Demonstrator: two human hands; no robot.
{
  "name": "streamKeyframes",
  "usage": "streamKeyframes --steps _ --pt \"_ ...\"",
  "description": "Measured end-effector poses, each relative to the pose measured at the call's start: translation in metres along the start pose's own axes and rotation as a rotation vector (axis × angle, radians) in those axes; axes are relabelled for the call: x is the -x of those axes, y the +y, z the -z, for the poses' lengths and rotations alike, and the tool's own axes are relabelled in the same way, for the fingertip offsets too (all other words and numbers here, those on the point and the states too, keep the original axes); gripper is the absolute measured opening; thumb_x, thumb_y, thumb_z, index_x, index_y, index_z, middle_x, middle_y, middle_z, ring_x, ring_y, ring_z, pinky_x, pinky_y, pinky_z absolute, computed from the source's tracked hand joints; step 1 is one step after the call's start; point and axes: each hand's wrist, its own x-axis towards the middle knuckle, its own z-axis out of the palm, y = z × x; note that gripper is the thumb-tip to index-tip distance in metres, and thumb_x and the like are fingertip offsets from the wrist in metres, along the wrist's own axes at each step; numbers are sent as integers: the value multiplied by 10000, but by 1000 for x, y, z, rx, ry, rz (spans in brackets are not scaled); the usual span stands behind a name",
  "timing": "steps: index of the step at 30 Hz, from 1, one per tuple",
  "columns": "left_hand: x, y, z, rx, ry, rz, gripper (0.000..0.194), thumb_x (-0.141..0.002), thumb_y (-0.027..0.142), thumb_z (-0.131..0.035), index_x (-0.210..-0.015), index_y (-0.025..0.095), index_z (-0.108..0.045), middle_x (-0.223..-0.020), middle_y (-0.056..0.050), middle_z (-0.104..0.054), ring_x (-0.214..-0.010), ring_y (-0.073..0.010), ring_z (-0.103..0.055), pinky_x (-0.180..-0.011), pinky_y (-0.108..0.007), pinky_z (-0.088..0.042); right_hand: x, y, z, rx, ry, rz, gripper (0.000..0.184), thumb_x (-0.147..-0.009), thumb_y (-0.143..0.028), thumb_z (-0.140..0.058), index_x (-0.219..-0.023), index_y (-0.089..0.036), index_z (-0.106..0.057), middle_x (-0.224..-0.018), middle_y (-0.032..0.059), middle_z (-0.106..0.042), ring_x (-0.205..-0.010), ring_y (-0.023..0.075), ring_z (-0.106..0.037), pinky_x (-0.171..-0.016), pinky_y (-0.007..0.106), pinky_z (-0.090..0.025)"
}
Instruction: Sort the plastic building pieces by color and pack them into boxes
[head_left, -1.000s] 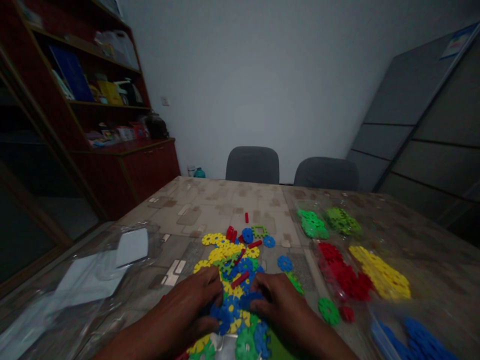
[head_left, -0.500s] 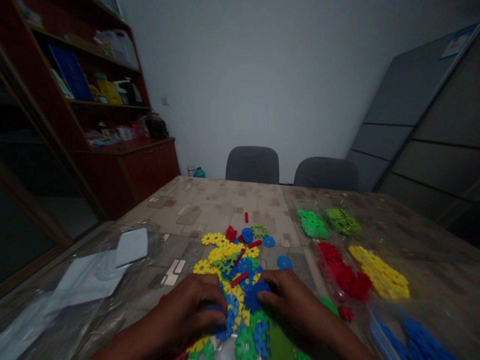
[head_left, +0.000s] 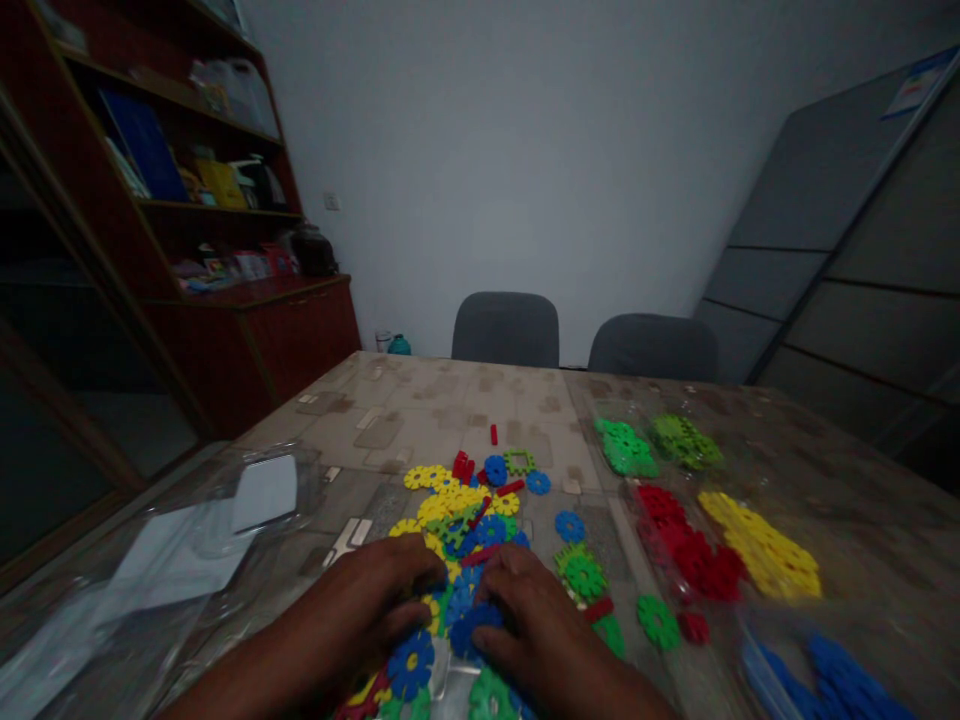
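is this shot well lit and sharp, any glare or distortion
Head view: dim, wall brightest near mid-frame; head view: left hand and right hand look soft; head view: faint glints on clear plastic at left; head view: shelf unit leans, likely lens distortion.

Held blue disc (head_left: 469, 632), apparently part-hidden

Comes bare at left hand (head_left: 375, 590) and right hand (head_left: 534, 620) above the bench (head_left: 427, 400); shows bare fingers (head_left: 412, 562), too, and uncovered forearms (head_left: 255, 670) broadening toward the bench's near side.
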Motion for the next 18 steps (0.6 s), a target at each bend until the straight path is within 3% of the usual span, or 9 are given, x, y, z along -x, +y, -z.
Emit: streamKeyframes --steps 4,13,18 --pt "3 -2 -5 -18 -14 -23 277 -836 226 -671 -1109 270 -665 -1110 -53 -690 -983 -261 -643 -861 -337 -482 -2 -3 -9 9 8 -10 316 -776 -29 -714 -1043 -186 -653 -1214 72 -622 -1139 205 -553 -969 288 -398" --pt "1 -6 -9 14 -16 -71 205 -887 309 -648 -1091 293 -660 -1116 -42 -687 -1007 -264 -632 -877 -328 -481 -3 -7 -11 39 -36 -44 276 -742 -43 -752 -965 -199 -704 -1059 49 -721 -1004 221 -634 -869 293 -433" --pt "0 -8 -12 64 -9 -71 221 -867 258 -662 -1086 283 -670 -1100 -31 -701 -999 -251 -634 -881 -323 -468 -2 -5 -13 -5 20 -65 467 -728 -71 -752 -1161 -223 -670 -1181 64 -705 -1099 243 -628 -916 312 -427"
